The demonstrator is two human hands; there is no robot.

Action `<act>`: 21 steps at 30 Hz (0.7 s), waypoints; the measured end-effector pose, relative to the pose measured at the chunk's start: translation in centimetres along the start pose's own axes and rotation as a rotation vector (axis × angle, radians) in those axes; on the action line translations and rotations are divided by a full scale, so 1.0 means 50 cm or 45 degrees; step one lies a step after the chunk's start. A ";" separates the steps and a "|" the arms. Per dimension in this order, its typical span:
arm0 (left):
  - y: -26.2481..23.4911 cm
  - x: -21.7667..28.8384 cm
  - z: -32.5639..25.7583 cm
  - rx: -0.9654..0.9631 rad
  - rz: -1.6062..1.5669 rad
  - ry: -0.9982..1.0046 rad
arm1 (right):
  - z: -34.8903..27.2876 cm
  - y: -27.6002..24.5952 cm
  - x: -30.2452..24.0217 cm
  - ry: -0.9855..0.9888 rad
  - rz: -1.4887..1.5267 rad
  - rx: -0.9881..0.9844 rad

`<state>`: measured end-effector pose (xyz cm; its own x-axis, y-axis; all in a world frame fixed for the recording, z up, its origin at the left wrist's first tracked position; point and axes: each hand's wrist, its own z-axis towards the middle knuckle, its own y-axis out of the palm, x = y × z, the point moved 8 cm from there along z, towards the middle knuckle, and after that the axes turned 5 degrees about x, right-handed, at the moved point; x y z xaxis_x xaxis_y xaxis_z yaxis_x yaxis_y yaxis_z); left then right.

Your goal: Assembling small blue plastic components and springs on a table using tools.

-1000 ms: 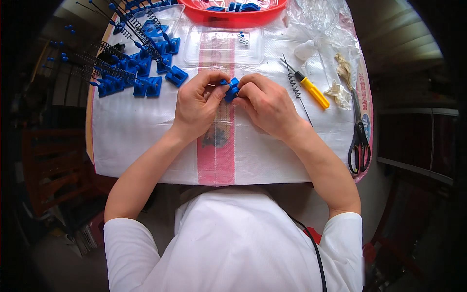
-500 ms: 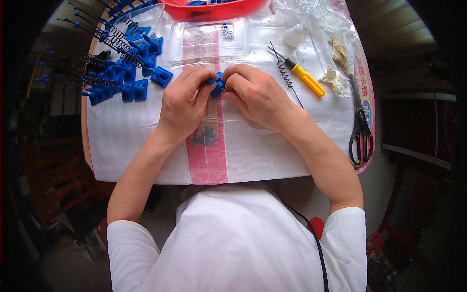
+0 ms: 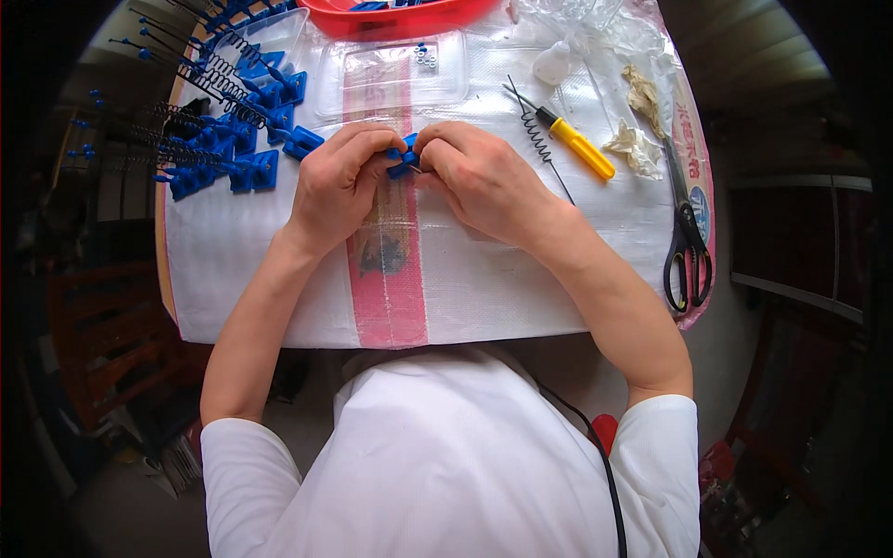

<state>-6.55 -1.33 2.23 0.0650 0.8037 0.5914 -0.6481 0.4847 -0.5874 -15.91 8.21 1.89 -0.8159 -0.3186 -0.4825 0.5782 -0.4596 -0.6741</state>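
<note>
Between my two hands, over the pink stripe of the table cover, is a small blue plastic part (image 3: 404, 166). My left hand (image 3: 340, 181) pinches its left side with thumb and fingers. From the right, my right hand (image 3: 479, 177) closes on the same part, with a short thin metal piece showing by its thumb. My fingers hide much of the part. Just left of my left hand lies a blue plastic bracket (image 3: 301, 142). Past it stand several blue assemblies (image 3: 251, 172) with black coil springs (image 3: 228, 79) sticking out.
A clear plastic lid (image 3: 391, 79) with small nuts stands ahead, before a red basin (image 3: 400, 20). On the right lie a loose black spring wire (image 3: 538, 139), a yellow-handled screwdriver (image 3: 581, 147), crumpled paper (image 3: 637, 149), clear plastic film (image 3: 595, 33) and black scissors (image 3: 686, 251).
Both hands and the blue part have shifted slightly left in the picture, and the blue part appears turned a little. The table things have shifted slightly too.
</note>
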 end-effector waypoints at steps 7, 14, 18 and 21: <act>0.000 -0.018 0.000 -0.034 -0.064 -0.088 | -0.004 0.010 -0.006 -0.040 -0.107 -0.003; 0.000 -0.012 0.004 -0.038 -0.041 -0.051 | -0.006 0.014 -0.014 -0.039 -0.184 0.098; 0.002 -0.035 -0.007 -0.045 -0.147 -0.164 | -0.005 0.018 -0.019 -0.049 -0.269 0.098; 0.003 -0.036 -0.009 -0.016 -0.159 -0.170 | -0.004 0.018 -0.020 -0.057 -0.290 0.122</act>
<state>-6.42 -2.54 0.86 0.0429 0.6846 0.7277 -0.6319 0.5827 -0.5110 -14.56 8.28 1.68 -0.9257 -0.2333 -0.2976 0.3779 -0.5996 -0.7054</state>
